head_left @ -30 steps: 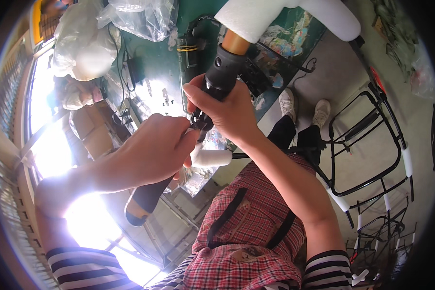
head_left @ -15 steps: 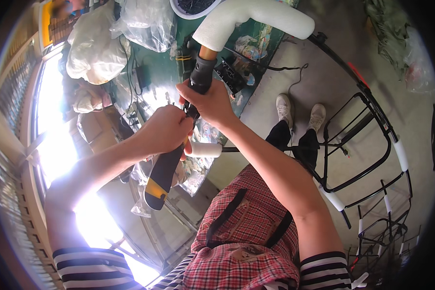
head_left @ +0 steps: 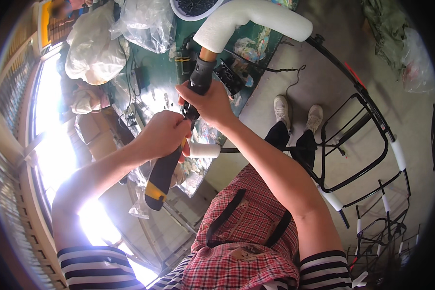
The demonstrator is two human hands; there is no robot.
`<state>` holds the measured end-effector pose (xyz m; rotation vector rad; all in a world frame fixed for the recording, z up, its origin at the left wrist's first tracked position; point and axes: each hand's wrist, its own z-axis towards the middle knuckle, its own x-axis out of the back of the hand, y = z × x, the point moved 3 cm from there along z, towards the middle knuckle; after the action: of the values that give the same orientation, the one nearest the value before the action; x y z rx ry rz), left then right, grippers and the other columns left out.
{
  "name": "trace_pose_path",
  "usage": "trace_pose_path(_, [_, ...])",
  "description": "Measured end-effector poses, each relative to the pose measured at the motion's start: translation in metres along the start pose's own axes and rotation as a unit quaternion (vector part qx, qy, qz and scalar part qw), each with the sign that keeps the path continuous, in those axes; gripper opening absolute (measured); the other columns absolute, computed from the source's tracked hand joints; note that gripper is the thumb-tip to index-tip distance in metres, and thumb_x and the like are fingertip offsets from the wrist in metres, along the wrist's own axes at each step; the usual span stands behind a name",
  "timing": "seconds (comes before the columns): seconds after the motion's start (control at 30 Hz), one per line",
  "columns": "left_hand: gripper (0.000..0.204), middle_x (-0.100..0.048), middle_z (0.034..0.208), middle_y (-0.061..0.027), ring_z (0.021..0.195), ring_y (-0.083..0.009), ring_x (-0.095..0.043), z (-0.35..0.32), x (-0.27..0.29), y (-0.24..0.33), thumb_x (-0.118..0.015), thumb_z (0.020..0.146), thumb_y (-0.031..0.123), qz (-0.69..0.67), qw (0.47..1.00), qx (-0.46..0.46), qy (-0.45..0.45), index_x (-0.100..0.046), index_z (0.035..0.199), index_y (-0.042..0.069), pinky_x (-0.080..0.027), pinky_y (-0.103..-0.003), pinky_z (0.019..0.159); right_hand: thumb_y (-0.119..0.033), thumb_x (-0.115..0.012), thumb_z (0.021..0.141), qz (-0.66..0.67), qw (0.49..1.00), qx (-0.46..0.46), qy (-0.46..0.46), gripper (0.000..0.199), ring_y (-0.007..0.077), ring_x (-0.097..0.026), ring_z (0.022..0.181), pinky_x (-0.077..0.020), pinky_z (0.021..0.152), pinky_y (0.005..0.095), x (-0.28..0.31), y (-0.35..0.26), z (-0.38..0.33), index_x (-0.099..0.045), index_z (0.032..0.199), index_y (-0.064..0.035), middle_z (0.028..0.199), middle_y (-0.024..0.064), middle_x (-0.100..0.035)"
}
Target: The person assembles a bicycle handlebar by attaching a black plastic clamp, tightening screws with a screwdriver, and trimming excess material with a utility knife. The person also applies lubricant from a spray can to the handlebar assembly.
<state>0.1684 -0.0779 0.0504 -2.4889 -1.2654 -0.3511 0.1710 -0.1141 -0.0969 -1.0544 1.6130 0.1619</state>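
Note:
My right hand (head_left: 211, 105) is closed around a black grip-like sleeve (head_left: 201, 77) at the end of an orange-brown tube, most of which is under white foam padding (head_left: 249, 18). Just below it, my left hand (head_left: 165, 133) is closed on a tool with a flat black-and-yellow handle (head_left: 160, 186). The handle points down toward me. My fingers hide the tool's working end, so its exact kind does not show. Both hands are close together at the sleeve's lower end.
A black tubular frame (head_left: 386, 130) with white foam sleeves curves along the right. A green worktable (head_left: 152, 79) holds plastic bags (head_left: 99, 46), cables and a white bowl (head_left: 194, 18) of small black pieces. Another foam-wrapped bar end (head_left: 204, 150) lies below my hands.
My left hand and the tool have shifted very slightly, and the flat handle has turned a little. My right hand keeps its hold on the sleeve.

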Motion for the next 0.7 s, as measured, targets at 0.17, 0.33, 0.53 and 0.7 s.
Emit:
trace_pose_path(0.17, [0.026, -0.067, 0.067, -0.0101, 0.055, -0.0158, -0.066, -0.011, 0.007, -0.012, -0.046, 0.099, 0.019, 0.055, 0.993, -0.097, -0.046, -0.057, 0.088, -0.001, -0.053, -0.028, 0.053, -0.019, -0.074, 0.085, 0.017, 1.000, -0.017, -0.007, 0.021, 0.0116, -0.065, 0.065, -0.0510, 0.065, 0.0280, -0.002, -0.007, -0.003, -0.063, 0.083, -0.0007, 0.071, 0.0060, -0.068])
trace_pose_path(0.33, [0.021, -0.063, 0.063, -0.0060, 0.061, -0.0165, -0.067, -0.015, 0.047, -0.016, -0.045, 0.100, 0.015, 0.168, 0.967, -0.192, -0.007, -0.055, 0.088, 0.001, -0.051, -0.032, 0.059, -0.019, -0.074, 0.086, 0.001, 1.000, -0.024, 0.005, 0.021, 0.0110, -0.065, 0.067, -0.0513, 0.066, 0.0274, 0.001, -0.009, -0.003, -0.064, 0.086, -0.0010, 0.072, 0.0055, -0.067])
trace_pose_path(0.53, [0.019, -0.055, 0.059, -0.0158, 0.053, -0.0351, -0.057, 0.005, 0.056, -0.012, -0.056, 0.095, 0.018, 0.410, 0.840, -0.322, 0.150, -0.056, 0.083, 0.003, -0.043, -0.044, 0.052, -0.017, -0.071, 0.088, -0.019, 0.999, -0.038, -0.007, 0.015, 0.0089, -0.061, 0.070, -0.0474, 0.067, 0.0260, -0.001, -0.013, -0.005, -0.067, 0.088, -0.0027, 0.073, 0.0033, -0.067])
trace_pose_path(0.7, [0.022, -0.054, 0.056, -0.0161, 0.054, -0.0375, -0.057, 0.018, 0.055, -0.010, -0.058, 0.094, 0.019, 0.397, 0.844, -0.333, 0.138, -0.060, 0.078, 0.005, -0.043, -0.046, 0.053, -0.018, -0.071, 0.088, -0.025, 0.999, -0.044, -0.004, 0.017, 0.0091, -0.062, 0.070, -0.0467, 0.065, 0.0247, 0.001, -0.012, -0.005, -0.067, 0.092, -0.0015, 0.074, 0.0037, -0.068])
